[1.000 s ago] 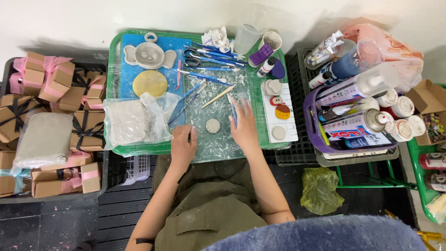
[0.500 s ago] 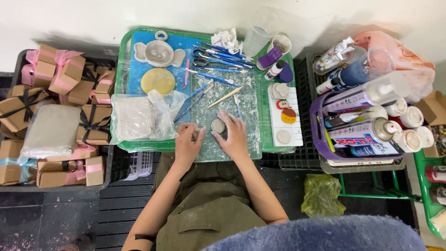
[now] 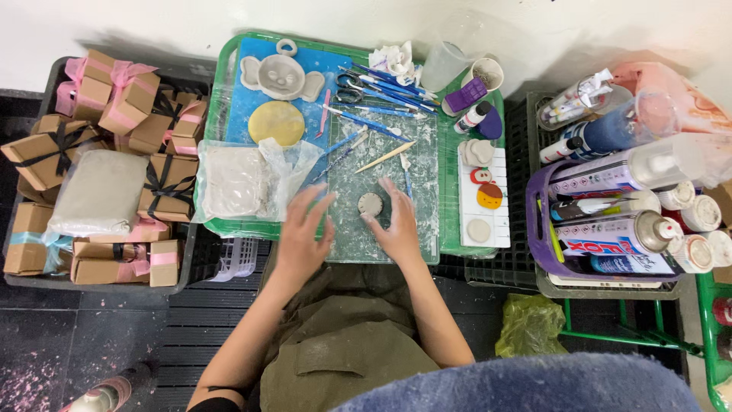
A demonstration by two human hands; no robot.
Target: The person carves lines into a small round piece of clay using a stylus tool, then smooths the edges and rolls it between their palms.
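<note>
Since half a second ago your left hand point(image 3: 303, 233) has lifted slightly off the green tray point(image 3: 450, 229), fingers spread and holding nothing, while your right hand point(image 3: 396, 221) has slid from over the small clay disc point(image 3: 370, 204) to its right side, so the disc now shows in full. The right hand's fingers curve round the disc, thumb and fingertips at its edge (whether they press it I cannot tell). The disc lies flat on the clear mat point(image 3: 381, 175), between your two hands, which stand apart.

Counting from the left: one black crate of brown gift boxes point(image 3: 152, 183), one grey clay block in plastic point(image 3: 99, 191), one open bag of white clay point(image 3: 236, 181), one yellow round disc point(image 3: 276, 123), one grey animal-face piece point(image 3: 280, 75), one bunch of blue tools point(image 3: 377, 99), one white strip point(image 3: 484, 198) carrying four small clay pieces, one purple basket of spray cans point(image 3: 633, 221).
</note>
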